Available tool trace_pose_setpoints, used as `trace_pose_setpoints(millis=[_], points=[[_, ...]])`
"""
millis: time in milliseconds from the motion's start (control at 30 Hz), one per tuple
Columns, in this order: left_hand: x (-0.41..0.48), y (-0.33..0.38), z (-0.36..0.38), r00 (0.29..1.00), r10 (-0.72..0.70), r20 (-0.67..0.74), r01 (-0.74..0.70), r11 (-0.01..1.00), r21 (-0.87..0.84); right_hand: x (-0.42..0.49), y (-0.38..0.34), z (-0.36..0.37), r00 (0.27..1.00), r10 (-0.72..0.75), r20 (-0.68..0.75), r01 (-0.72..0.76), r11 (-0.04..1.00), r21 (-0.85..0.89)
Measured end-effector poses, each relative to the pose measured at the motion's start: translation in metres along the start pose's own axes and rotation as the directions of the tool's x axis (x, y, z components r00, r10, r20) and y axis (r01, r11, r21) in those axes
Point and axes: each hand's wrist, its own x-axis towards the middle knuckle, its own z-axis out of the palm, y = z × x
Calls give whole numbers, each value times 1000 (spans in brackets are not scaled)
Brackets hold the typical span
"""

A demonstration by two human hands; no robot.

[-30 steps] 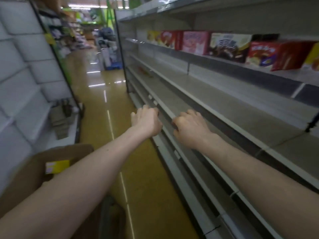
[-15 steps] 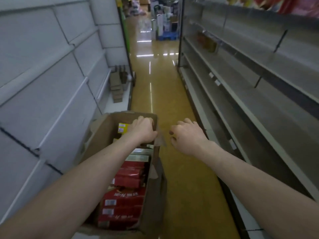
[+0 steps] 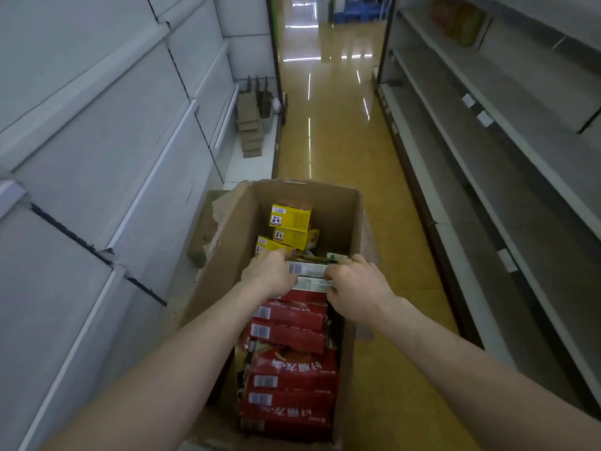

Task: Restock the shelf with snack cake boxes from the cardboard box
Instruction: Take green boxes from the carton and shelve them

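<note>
Both hands down in the open cardboard box (image 3: 353, 219) at centre frame: left hand (image 3: 267, 275) and right hand (image 3: 356, 288), fingers curled around the two ends of a pale-topped snack cake box (image 3: 307, 270). Red boxes (image 3: 289, 379) stacked nearer, yellow boxes (image 3: 291, 218) beyond. Bare shelf (image 3: 507, 164) along the right.

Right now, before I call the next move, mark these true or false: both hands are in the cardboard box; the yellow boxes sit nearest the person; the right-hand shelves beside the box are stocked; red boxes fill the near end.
1. Both hands, left hand and right hand, are in the cardboard box: true.
2. Yellow boxes sit nearest the person: false, they lie at the far end.
3. Right-hand shelves beside the box are stocked: false, bare there.
4. Red boxes fill the near end: true.
</note>
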Motion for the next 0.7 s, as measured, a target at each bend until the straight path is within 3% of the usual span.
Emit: trace_pose_setpoints(millis=[267,500,600,700], points=[[45,-33,44,996,-63,60,65,997,-41,54,-2,49,995,34,89,-38,998,46],[79,-39,68,992,68,-109,-66,998,22,81,0,83,991,59,120,-74,989,125],[96,-35,73,991,128,-36,-125,990,72,86,4,92,990,56,133,-74,988,132],[109,-33,77,995,92,49,-95,993,65,89,8,98,989,64,136,-83,987,140]])
